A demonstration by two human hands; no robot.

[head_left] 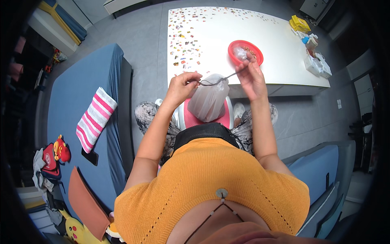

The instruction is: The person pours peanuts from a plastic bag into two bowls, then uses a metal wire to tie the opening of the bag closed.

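Both hands pinch a thin dark cord (217,80): left hand (181,87) and right hand (251,77) grips closed on it, above the translucent plastic bag (209,99). Small pieces (185,44) remain scattered on the bench (280,44).

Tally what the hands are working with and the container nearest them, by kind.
Translucent plastic bag: 1
Thin dark cord, pinched by left hand and right hand: 1
Red basket on the white table: 1
Total: 3

Striped pink towel (96,118) on blue sofa (77,93); yellow box (300,23) on white table (284,65).
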